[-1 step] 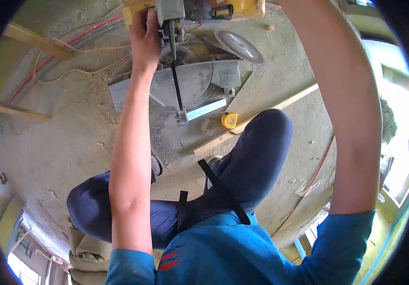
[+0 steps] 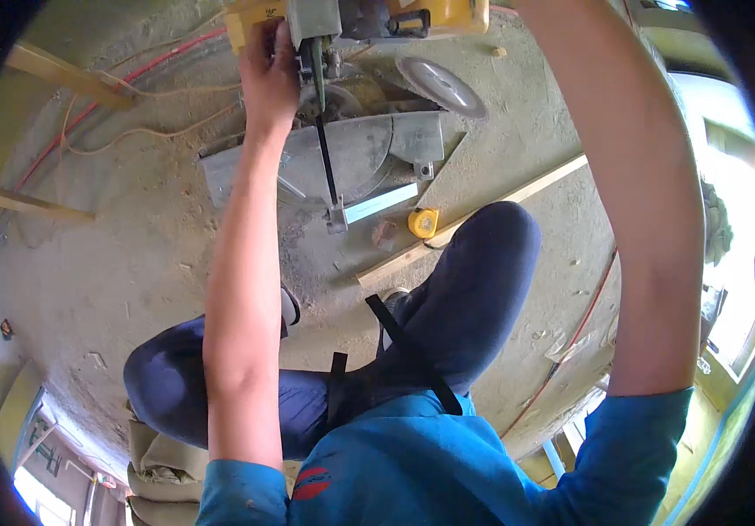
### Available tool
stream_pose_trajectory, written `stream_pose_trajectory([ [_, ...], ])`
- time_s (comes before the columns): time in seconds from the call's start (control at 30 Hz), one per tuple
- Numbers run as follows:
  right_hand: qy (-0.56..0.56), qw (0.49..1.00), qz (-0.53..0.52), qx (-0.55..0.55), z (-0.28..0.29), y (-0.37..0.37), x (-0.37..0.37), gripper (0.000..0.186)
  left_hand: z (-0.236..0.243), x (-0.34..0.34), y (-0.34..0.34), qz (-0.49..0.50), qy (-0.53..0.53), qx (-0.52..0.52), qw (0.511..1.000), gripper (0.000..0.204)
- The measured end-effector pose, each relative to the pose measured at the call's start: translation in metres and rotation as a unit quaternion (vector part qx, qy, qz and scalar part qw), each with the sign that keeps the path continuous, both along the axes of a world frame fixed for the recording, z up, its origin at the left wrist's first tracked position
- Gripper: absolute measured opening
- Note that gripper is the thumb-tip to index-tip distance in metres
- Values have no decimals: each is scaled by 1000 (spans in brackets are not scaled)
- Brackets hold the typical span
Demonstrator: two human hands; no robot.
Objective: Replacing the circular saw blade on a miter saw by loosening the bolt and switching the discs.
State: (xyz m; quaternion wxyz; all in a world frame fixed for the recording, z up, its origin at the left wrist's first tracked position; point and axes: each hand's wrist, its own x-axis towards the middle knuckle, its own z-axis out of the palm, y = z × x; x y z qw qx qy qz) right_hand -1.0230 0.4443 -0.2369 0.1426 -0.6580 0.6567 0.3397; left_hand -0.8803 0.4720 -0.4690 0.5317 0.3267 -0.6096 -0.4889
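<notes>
A miter saw with a yellow and grey head [image 2: 314, 19] stands on the floor in front of me, cut off by the top edge. My left hand [image 2: 270, 74] is at the left side of this head, its fingers bent against the yellow housing; the fingertips are partly hidden. My right arm reaches up past the top edge, so the right hand is out of sight. Below the head lies the saw's grey metal base [image 2: 342, 158] with a dark slot. A round saw blade [image 2: 441, 86] rests on the floor at the base's right.
A yellow tape measure [image 2: 423, 223] sits beside a long wooden strip [image 2: 483, 210] near my right knee. A light blue strip [image 2: 381, 202] lies at the base's front edge. Cords [image 2: 158, 131] and a red hose [image 2: 62, 140] run over the dusty floor at left, near wooden posts [image 2: 66, 74].
My left hand's fingers have shifted very slightly against the saw head, and the left forearm has moved a touch to the right. Everything else looks the same.
</notes>
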Motion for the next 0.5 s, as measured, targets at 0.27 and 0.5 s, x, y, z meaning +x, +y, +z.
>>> stream_pose_trajectory([
  [0.27, 63, 990, 46, -118, -1, 12, 6, 42, 2, -4, 0, 0, 31, 86, 996, 33],
  [0.5, 51, 990, 61, -116, 2, 12, 5, 44, 4, -2, 0, -10, 47, 95, 994, 33],
])
